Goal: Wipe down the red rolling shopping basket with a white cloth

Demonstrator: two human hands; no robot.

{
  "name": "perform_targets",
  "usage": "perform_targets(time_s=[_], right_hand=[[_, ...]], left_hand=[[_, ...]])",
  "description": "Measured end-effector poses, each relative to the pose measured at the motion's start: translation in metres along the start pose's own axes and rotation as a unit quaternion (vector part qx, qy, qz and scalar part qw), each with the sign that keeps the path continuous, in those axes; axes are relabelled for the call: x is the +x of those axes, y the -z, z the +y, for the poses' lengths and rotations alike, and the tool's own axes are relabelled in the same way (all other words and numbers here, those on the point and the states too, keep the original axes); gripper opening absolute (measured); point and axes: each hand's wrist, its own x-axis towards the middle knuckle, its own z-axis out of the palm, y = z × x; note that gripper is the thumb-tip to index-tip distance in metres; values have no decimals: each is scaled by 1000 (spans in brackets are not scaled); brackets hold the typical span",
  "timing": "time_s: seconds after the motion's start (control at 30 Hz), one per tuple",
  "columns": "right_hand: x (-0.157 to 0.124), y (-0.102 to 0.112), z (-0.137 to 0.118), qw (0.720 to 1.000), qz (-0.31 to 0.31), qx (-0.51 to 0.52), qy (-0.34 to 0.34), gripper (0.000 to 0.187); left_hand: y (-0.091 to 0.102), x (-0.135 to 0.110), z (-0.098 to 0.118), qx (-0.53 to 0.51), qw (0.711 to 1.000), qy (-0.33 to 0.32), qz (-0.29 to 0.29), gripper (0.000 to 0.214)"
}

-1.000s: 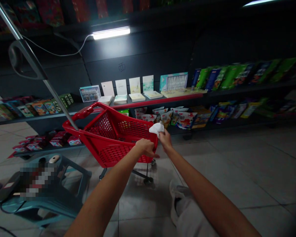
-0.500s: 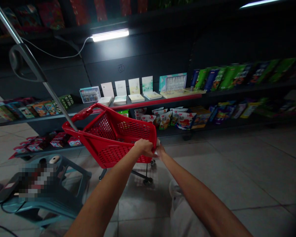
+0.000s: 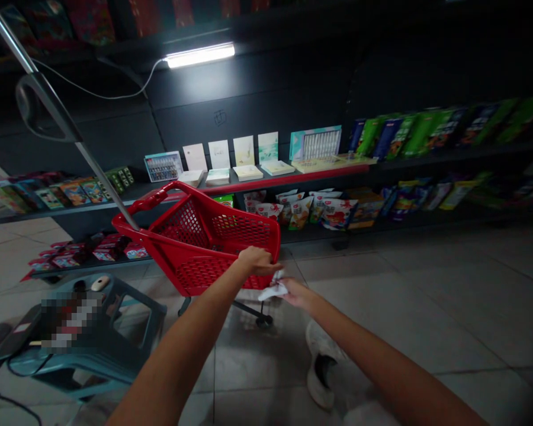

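Both my hands are at the red cart (image 3: pixel 190 236), and the change is in my right hand (image 3: pixel 296 294), which has dropped below the rim, its fingers still pinching a white cloth (image 3: pixel 273 290) just beside the cart's mesh side. My left hand (image 3: pixel 257 261) stays clenched around the cart's near rim.

Right of the red shopping cart (image 3: pixel 213 248), a hand can pass freely above the tile floor (image 3: pixel 408 307); on the left, the teal plastic stool (image 3: pixel 93 361) blocks the way
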Motion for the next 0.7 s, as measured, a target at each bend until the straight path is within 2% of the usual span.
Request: perform_targets(time_s=[0.13,0.27,0.33,0.4,0.47,0.57,0.63,0.7], right_hand=[[-16,19,-36,998,21,48,22,17],[-32,18,-70,990,37,87,108,27],[-35,12,-81,982,61,64,165,30],[-35,7,-85,970,83,-11,228,33],[-36,3,-84,940,104,-153,288,35],[-39,0,-78,848,135,-379,344,38],[-43,-2,-73,807,153,-444,357,41],[-48,-5,-70,792,159,-460,368,44]], left_hand=[[0,1,3,-10,1000,7,9,74],[1,2,7,-1,1000,12,17,64],[1,2,8,12,1000,7,18,56],[2,2,10,23,1000,-3,21,48],[3,2,13,26,999,-8,34,45],[1,2,17,21,998,-12,62,45],[-1,2,19,18,996,-7,85,44],[-4,2,21,17,994,4,110,42]])
